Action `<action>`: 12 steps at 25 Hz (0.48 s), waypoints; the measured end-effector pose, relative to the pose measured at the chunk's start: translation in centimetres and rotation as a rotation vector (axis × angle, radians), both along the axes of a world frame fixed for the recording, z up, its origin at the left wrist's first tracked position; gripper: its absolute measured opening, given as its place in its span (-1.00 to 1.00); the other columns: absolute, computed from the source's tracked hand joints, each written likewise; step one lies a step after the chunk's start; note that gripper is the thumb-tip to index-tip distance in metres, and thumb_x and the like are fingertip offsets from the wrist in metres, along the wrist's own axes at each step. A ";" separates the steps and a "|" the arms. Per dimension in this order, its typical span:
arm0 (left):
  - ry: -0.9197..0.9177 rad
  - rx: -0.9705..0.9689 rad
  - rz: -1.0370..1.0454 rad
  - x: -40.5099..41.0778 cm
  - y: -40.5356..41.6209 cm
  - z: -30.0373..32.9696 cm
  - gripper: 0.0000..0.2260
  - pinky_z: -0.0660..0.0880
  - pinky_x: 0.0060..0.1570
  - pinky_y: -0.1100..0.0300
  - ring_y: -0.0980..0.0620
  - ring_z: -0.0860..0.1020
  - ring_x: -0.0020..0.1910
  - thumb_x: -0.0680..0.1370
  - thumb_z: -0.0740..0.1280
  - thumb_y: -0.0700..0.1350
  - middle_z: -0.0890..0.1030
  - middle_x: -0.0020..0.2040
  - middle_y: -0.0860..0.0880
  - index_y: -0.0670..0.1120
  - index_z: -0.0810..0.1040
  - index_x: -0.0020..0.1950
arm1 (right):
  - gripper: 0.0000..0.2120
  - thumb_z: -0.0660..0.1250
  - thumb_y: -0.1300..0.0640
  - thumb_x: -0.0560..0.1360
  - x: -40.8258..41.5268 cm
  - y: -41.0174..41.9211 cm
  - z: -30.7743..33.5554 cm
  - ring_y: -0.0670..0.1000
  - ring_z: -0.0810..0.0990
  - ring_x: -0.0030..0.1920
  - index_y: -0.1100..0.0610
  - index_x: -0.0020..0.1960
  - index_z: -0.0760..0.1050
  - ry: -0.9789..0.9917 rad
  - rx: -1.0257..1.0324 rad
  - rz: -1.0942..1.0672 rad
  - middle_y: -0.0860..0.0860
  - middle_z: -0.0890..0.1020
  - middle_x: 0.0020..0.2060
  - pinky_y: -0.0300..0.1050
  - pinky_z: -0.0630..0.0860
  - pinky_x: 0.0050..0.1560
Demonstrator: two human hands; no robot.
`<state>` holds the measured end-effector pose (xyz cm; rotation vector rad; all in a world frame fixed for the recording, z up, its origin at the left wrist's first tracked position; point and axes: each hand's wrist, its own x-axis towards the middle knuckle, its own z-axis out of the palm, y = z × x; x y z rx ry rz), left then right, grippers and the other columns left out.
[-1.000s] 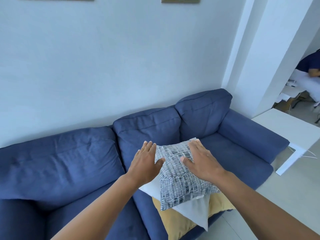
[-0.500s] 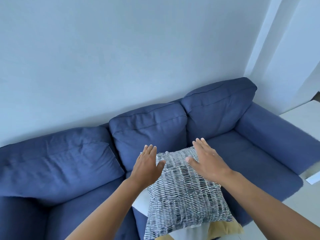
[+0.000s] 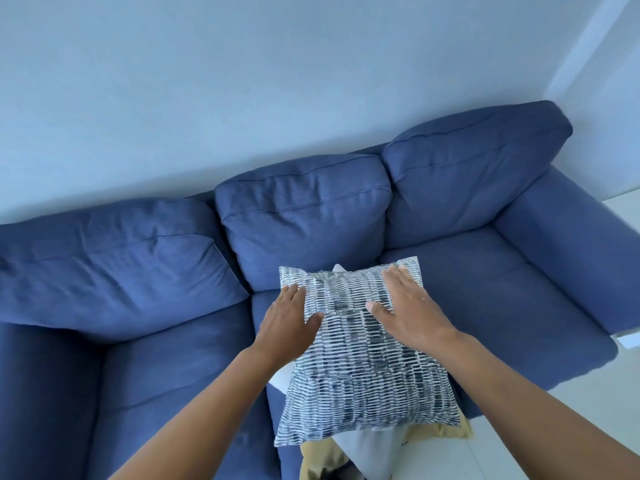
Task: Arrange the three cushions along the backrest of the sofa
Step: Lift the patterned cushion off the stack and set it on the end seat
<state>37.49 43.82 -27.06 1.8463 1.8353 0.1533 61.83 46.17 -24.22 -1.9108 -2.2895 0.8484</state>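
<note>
A patterned grey-and-white cushion lies on top of a stack on the middle seat of the blue sofa. Under it a white cushion and a yellow cushion stick out at the front edge. My left hand grips the patterned cushion's upper left edge, thumb on top. My right hand lies flat on its upper right part, fingers reaching the far corner. The three blue backrest pads stand bare behind the stack.
The sofa's right armrest and left armrest bound the seats. A pale wall rises right behind the backrest. White floor shows at the lower right.
The view has swung down and closer to the sofa. Both hands have stayed on the patterned cushion, spreading further apart toward its upper corners; the cushion now looks flatter on the stack.
</note>
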 end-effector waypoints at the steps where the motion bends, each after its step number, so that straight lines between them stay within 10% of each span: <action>1: -0.016 0.005 0.010 -0.3 0.2 -0.1 -0.40 0.15 0.59 -0.02 -0.10 0.07 0.69 0.69 0.21 0.13 0.20 0.68 -0.12 -0.18 0.22 0.63 | -0.28 0.16 -0.17 0.65 -0.4 0.1 0.0 0.04 -0.13 0.66 0.17 0.65 0.01 -0.008 -0.004 -0.001 0.07 -0.02 0.68 0.07 0.03 0.62; 12: -0.139 -0.094 0.119 -1.2 0.3 -4.0 -0.57 0.46 0.35 -0.06 -0.15 0.42 0.47 0.65 0.28 0.10 0.48 0.46 -0.07 -0.10 0.41 0.44 | -0.31 0.16 -0.17 0.66 0.0 0.9 -3.9 0.07 -0.08 0.67 0.17 0.64 0.06 -0.034 -0.102 -0.048 0.09 0.04 0.67 0.11 0.09 0.61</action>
